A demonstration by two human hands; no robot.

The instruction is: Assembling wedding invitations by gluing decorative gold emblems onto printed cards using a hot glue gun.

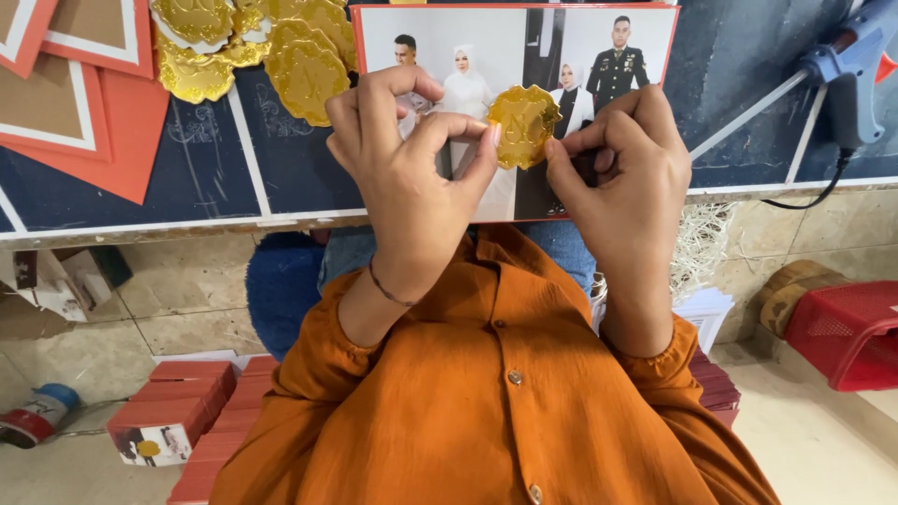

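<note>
Both hands, left hand (412,178) and right hand (622,178), pinch a shiny gold scalloped seal sticker (524,124) with an embossed centre, above a red-bordered photo card (505,56).

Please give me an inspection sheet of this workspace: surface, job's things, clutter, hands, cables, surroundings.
Surface: dark blue board with white lines, serving as the worktop.
Job's things: gold scalloped seal held over a red-bordered photo card.
Clutter: pile of gold seals; orange-red card frames; blue glue gun.
Hands: left hand and right hand each have a fingertip grip on the seal's edge.
Cables: black cord from the glue gun runs over the board's edge.
Surroundings: tiled floor; red boxes; red basket; tape roll.
</note>
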